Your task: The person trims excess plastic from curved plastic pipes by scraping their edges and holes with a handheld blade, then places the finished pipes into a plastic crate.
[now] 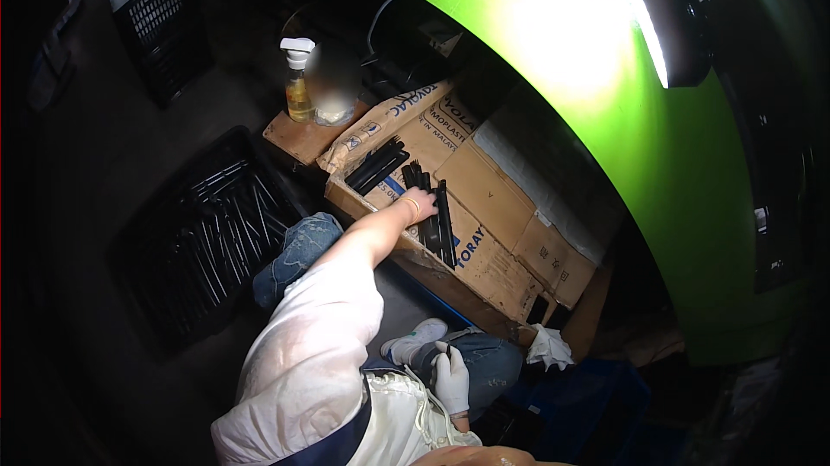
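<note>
My bare left hand (421,204), a yellow band at its wrist, reaches onto a cardboard-covered work surface (484,181). Its fingers are closed around one of several long black plastic pieces (445,224) that lie side by side there. A second group of black pieces (378,165) rests to the left of that hand, near the cardboard's raised edge. Low in front of my body, my right hand (451,381) wears a white glove. It is closed, with a small dark tip showing at its fingers; the thing itself is too small to name.
A black crate (207,241) full of long black pieces stands at the left. Beyond the cardboard, a spray bottle (298,90) sits on a small brown box (298,139). A bright lamp (648,29) lights a green panel (640,137). A crumpled white cloth (549,347) hangs at the near right corner.
</note>
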